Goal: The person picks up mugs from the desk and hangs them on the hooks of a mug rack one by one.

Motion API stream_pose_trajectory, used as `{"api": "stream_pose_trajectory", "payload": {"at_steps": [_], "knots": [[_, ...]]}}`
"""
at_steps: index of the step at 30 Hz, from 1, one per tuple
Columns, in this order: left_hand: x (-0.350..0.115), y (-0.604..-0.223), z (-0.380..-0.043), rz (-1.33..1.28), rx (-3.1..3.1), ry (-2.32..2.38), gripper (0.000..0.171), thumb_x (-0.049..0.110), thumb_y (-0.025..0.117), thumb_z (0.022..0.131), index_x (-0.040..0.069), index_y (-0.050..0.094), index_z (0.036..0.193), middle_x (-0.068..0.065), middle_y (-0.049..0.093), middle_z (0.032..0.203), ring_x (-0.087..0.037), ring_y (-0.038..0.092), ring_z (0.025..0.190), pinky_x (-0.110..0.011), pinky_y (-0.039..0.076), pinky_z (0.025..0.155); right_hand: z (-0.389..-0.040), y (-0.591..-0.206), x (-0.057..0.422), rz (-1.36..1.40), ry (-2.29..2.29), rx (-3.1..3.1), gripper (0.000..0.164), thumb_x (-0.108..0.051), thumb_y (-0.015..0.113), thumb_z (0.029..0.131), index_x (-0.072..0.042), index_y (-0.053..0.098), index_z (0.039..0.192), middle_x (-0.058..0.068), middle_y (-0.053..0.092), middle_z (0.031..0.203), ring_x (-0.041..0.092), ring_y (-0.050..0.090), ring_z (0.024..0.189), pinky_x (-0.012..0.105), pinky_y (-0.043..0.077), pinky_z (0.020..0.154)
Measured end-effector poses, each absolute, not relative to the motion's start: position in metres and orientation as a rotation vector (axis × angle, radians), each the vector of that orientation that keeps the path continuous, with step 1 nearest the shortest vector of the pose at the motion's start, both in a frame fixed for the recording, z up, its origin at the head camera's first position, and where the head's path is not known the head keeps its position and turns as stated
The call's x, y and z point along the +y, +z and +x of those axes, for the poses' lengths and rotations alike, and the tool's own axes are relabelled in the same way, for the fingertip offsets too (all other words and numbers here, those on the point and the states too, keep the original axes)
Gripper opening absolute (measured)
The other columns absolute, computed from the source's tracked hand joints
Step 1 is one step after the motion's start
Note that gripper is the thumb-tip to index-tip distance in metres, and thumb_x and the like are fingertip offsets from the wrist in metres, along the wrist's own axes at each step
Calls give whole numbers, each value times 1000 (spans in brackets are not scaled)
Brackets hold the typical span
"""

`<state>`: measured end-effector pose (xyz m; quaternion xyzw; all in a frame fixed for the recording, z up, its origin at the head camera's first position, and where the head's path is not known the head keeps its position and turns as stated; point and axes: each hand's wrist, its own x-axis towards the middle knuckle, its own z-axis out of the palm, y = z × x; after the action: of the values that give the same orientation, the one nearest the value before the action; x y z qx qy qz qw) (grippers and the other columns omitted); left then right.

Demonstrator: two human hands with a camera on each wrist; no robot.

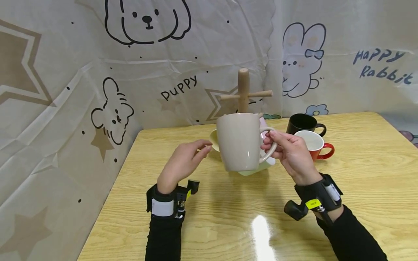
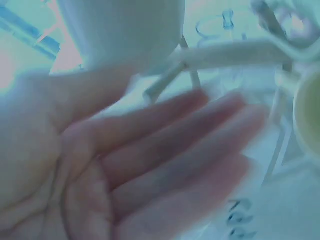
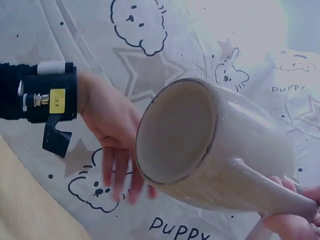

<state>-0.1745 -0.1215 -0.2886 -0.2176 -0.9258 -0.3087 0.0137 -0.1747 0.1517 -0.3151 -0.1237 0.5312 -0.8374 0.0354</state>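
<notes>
My left hand [image 1: 184,159] is just off the left side of the beige mug [image 1: 240,145], fingers loosely straight and gripping nothing; can't tell if the tips actually brush it; my right hand [image 1: 294,154] has the mug's handle [image 1: 269,153] pinched between thumb and fingers, so the mug's up in the air over the table [image 1: 212,224], roughly upright.

Now the crowded bit; right behind the mug is a wooden stand [image 1: 243,83], its post and side pegs sticking up above the rim while the mug blocks the lower part; a yellow cup [image 1: 213,140] peeks out by my left fingertips, a pale green cup [image 1: 251,173] shows under the mug's base, and a sliver of something pinkish [image 1: 263,125] sits behind the handle; how those attach to the stand is hidden.

Off past my right hand, a black mug [image 1: 297,125] stands at the back with a red mug [image 1: 315,155] in front of it, handles out to the right; the red one's white inside shows, the black one's dark; can't see into the beige one, the right wrist view only gets its underside.

Table's back edge meets a printed cloth [image 1: 228,47]; bare wood stretches between my forearms.
</notes>
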Motion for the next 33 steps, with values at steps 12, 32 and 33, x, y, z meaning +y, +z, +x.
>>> {"api": "stream_pose_trajectory", "payload": {"at_steps": [12, 32, 33], "knots": [[-85, -297, -170, -586, -2211, -2584, 118, 84, 52, 58, 9, 18, 143, -19, 36, 133, -31, 44, 117, -47, 42, 94, -168, -317, 143, -444, -2536, 1720, 16, -15, 54, 92, -12, 70, 89, -2, 68, 79, 8, 67, 72, 23, 55, 69], [-58, -309, -168, -234, -1982, -2567, 84, 30, 74, 62, 12, 33, 134, -13, 45, 124, -27, 48, 109, -45, 43, 89, -169, -325, 132, -380, -2518, 1882, 17, -17, 53, 93, -19, 70, 88, -6, 69, 79, 6, 68, 76, 24, 55, 72], [-56, -310, -168, -232, -1980, -2550, 84, 31, 73, 62, 13, 33, 134, -12, 45, 124, -26, 49, 108, -45, 44, 89, -170, -325, 133, -373, -2515, 1886, 17, -17, 53, 93, -20, 70, 88, -6, 69, 80, 6, 68, 76, 24, 55, 73]]}}
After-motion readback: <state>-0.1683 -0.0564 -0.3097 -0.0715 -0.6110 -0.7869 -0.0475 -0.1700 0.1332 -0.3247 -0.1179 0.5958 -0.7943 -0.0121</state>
